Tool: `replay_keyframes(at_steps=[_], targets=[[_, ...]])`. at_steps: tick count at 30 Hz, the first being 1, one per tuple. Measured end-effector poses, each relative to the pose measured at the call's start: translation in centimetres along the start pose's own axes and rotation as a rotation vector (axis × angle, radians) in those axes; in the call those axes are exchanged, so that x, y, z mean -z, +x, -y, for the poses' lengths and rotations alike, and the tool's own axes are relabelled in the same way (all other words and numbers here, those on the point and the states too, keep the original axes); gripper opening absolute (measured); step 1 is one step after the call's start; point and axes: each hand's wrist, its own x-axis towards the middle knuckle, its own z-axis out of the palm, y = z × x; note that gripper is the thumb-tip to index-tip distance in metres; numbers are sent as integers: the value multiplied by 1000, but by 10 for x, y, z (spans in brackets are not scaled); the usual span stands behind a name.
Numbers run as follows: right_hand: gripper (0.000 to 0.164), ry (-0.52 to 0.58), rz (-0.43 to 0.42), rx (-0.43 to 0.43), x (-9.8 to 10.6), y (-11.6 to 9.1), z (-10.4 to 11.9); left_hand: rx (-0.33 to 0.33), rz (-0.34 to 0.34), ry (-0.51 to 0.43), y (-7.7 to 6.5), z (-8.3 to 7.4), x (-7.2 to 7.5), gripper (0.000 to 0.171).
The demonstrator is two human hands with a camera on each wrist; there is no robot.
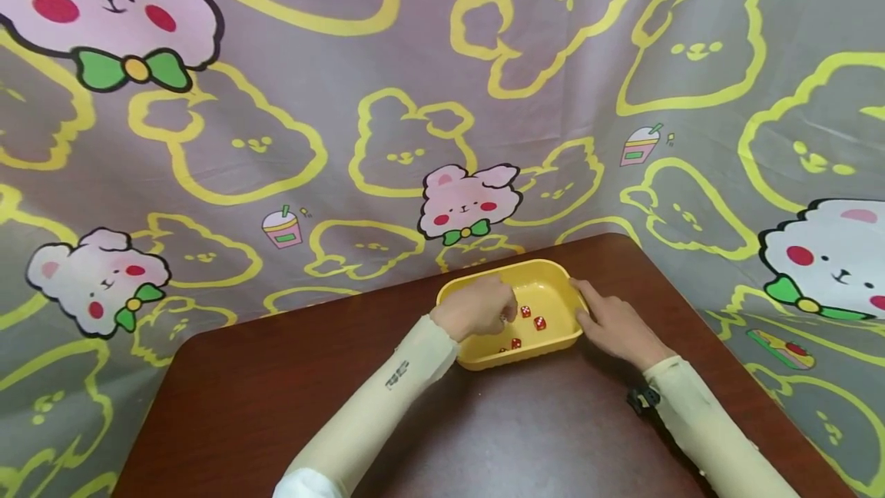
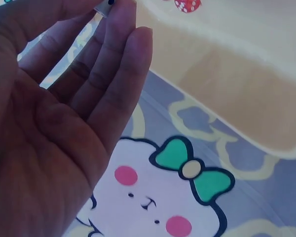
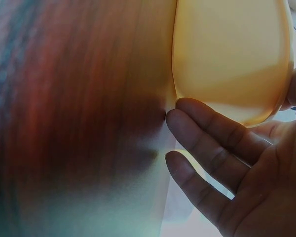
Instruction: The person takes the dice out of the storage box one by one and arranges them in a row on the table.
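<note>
In the head view, a yellow tray (image 1: 553,294) stands near the table's far right corner, close to the far edge of the table (image 1: 263,398). It is a shallow, glossy box with rounded corners and raised walls. Red dice (image 1: 540,323) with white pips lie inside: two toward the middle, others by the near wall (one mostly hidden by that wall). The left hand (image 1: 482,304) reaches over the tray's left side, fingers bent downward. The right hand (image 1: 618,323) grips the tray's right end, thumb toward the near corner. Patterned cloth (image 1: 387,252) rises behind.

In the left wrist view, thumb and fingertips pinch a small white piece (image 2: 103,8) with a dark spot (the top of the picture cuts it off). A red die shows beyond, within the tray.

In the right wrist view, three fingers reach out nearly straight beside the tray's smooth wall; the thumb is partly visible behind it.
</note>
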Motion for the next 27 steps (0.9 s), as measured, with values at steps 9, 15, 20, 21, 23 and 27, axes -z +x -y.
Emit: replay_keyframes(at_steps=[9,15,20,21,23,27], targets=[[55,-13,-9,-8,0,0,1,29,-44,-17,-16,12,3,19],[54,-11,-10,-3,1,0,3,48,-69,-54,-26,20,2,21],[55,-8,-5,-13,1,0,3,52,-102,-53,-32,25,1,21],[55,-13,-3,-12,1,0,3,50,-108,-53,-33,26,2,21],[55,-22,-3,-10,2,0,2,50,-117,-47,-37,27,2,21],[55,-26,-3,-7,1,0,2,59,-129,-39,-43,31,1,22]])
